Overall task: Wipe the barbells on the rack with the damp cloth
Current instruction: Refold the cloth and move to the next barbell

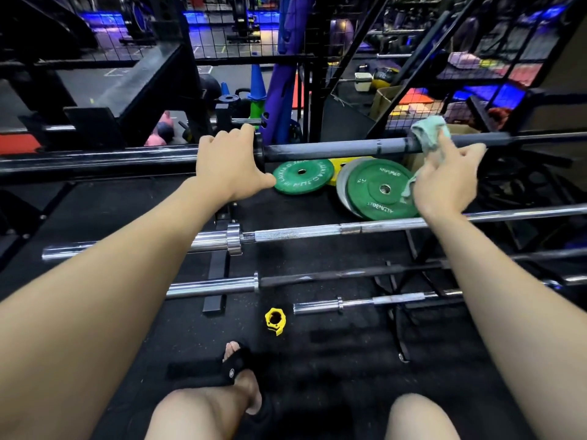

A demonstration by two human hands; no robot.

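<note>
The left hand (227,165) curls over the top barbell (320,150), a dull grey bar with scuffed patches. The right hand (444,182) pinches a crumpled green cloth (428,136) draped on that bar.

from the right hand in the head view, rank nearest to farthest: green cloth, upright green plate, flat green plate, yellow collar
1. green cloth, held in the right hand
2. upright green plate, just left of it
3. flat green plate, farther left
4. yellow collar, on the floor near the foot
</note>
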